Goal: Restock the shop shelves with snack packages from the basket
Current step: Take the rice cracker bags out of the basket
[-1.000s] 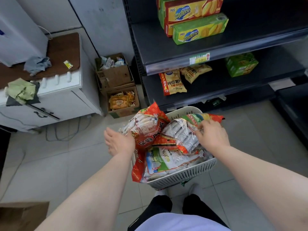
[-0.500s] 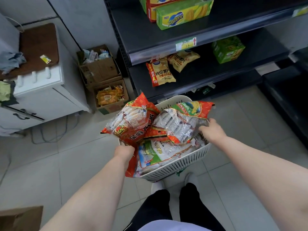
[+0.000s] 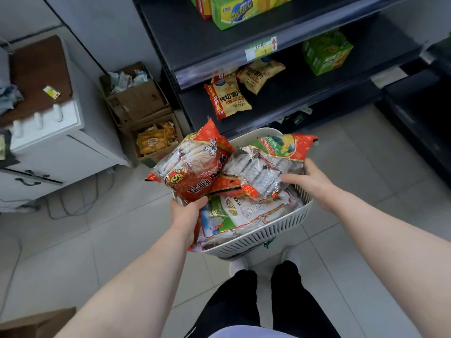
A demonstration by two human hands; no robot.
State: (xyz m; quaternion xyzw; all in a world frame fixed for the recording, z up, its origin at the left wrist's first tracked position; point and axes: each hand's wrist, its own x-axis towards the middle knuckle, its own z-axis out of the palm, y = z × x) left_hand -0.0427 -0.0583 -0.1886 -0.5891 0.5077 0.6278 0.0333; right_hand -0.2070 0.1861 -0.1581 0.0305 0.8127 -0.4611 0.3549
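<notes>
Thumb and fingers of the left hand (image 3: 186, 214) are clamped on the bottom edge of a red snack bag (image 3: 195, 167), thumb on top, the other fingers tucked out of sight beneath. Over on the other side, the right hand (image 3: 311, 182) grips a second bag (image 3: 261, 164): thumb stretched across its clear front, fingers curled round its right-hand edge. Both bags are tilted up, leaning against each other, and you can see rows of small white wrapped pieces through the clear film. They sit on top of the load in the white slotted basket (image 3: 268, 236), which stands on the tiled floor (image 3: 97, 252) just in front of the person's feet. Under them lies a green-and-white bag (image 3: 228, 215), flat in the basket, with more packs below it.

Straight ahead are the dark shop shelves (image 3: 195, 52). On the lower one, two bags of crisps (image 3: 228, 100) lie near the front edge, with a green carton (image 3: 327, 53) well to their right. Up above, a green biscuit box (image 3: 244, 12) lies on the higher shelf, and a price tag (image 3: 261, 48) is clipped to that shelf's lip. Left of the shelving, two open cardboard boxes (image 3: 139, 101) stand one in front of the other, the nearer showing yellow packets. Further left stands a white cabinet (image 3: 53, 152).
</notes>
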